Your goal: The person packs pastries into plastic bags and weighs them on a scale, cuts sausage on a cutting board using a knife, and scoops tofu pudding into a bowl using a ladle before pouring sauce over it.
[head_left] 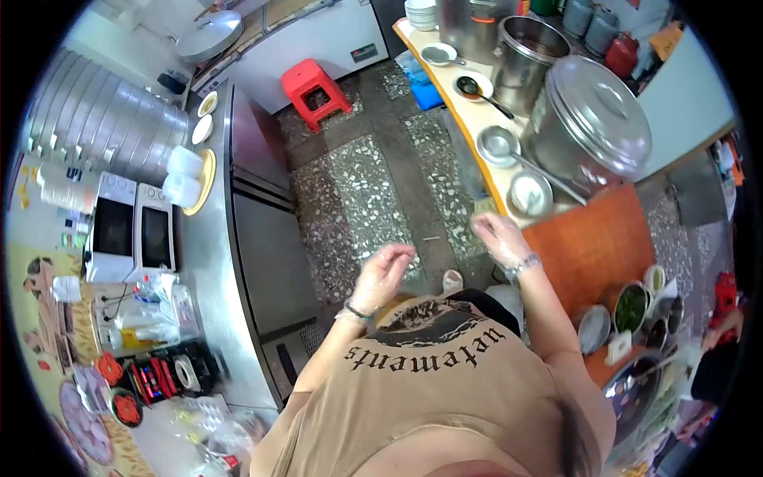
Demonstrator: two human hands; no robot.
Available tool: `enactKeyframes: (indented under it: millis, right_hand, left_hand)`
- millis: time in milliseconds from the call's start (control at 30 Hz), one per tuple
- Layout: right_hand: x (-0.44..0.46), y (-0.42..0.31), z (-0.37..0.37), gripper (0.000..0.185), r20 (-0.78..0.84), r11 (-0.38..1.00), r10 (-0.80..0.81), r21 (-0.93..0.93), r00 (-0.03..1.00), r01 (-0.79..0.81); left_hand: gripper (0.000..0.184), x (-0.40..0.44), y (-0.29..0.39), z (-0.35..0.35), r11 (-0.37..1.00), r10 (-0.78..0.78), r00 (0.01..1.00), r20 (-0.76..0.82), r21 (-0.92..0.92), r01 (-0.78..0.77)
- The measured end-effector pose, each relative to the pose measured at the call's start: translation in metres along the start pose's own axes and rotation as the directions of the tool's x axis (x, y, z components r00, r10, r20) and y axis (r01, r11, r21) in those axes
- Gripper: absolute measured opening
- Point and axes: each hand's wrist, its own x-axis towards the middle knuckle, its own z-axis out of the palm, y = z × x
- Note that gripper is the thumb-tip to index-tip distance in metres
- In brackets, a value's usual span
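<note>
My left hand, in a clear plastic glove, is held in front of my body above the floor. Its fingers are loosely bent, with nothing seen in them. My right hand, gloved the same way, hovers beside the left edge of the orange-brown board. Its fingers curve loosely apart and hold nothing that I can see. Closest to it on the counter are a metal bowl and a long-handled ladle. Behind these stands a big lidded steel pot.
A red stool stands on the speckled floor ahead. To the left, a steel counter carries microwaves and white containers. At right are a pan of greens and a large wok. Another person's hand shows at far right.
</note>
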Motion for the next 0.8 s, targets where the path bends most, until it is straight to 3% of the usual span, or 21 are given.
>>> enactKeyframes:
  millis: [133,167,233,367,433,500,567,633,700,767,800]
  right_hand:
    - [0.191,-0.052,0.034,0.023,0.196,0.993,-0.113,0.050,0.974,0.105]
    - [0.233,-0.063,0.044,0.024,0.265,0.975,-0.191,0.158,0.945,0.153]
    - [0.316,-0.062,0.073,0.026,0.373,0.949,-0.314,0.137,0.873,0.283]
    - [0.466,-0.048,0.077,0.026,0.372,0.985,-0.141,0.145,0.917,0.093]
    - [0.531,-0.032,0.058,0.027,0.274,0.997,-0.046,0.077,0.961,0.025]
    - [0.586,-0.019,0.025,0.028,0.166,0.997,0.068,0.026,0.984,-0.073]
    - [0.634,0.010,-0.002,0.029,0.047,0.990,0.131,0.048,0.990,-0.134]
    - [0.677,0.018,-0.039,0.029,-0.025,0.951,0.290,0.124,0.957,-0.284]
    - [0.718,0.063,-0.050,0.028,-0.056,0.919,0.383,0.124,0.922,-0.374]
    - [0.769,0.130,-0.044,0.028,-0.183,0.963,0.247,0.154,0.952,-0.220]
    - [0.796,0.139,-0.054,0.032,-0.084,0.915,0.395,0.123,0.915,-0.384]
  left_hand:
    - [0.016,0.127,-0.005,-0.081,1.000,0.020,0.988,-0.154,-0.020,-0.024]
    - [0.015,0.162,-0.014,-0.101,0.999,-0.012,0.976,-0.219,-0.049,0.001]
    - [0.016,0.236,-0.032,-0.142,0.968,-0.124,0.954,-0.272,-0.245,0.056]
    - [0.018,0.415,-0.039,-0.208,0.949,-0.243,0.962,-0.128,-0.235,0.209]
    - [0.021,0.516,-0.022,-0.226,0.976,-0.204,0.978,0.038,-0.069,0.206]
    - [0.022,0.607,0.024,-0.225,0.982,-0.114,0.966,0.231,0.177,0.073]
    - [0.021,0.697,0.052,-0.207,0.959,0.081,0.904,0.420,0.214,-0.186]
    - [0.022,0.778,0.081,-0.180,0.899,0.239,0.766,0.597,0.163,-0.407]
    - [0.024,0.849,0.096,-0.154,0.804,0.239,0.630,0.739,0.213,-0.555]
    - [0.029,0.913,0.106,-0.139,0.801,0.227,0.567,0.792,0.180,-0.572]
    - [0.031,0.938,0.106,-0.142,0.744,0.244,0.540,0.805,0.201,-0.637]
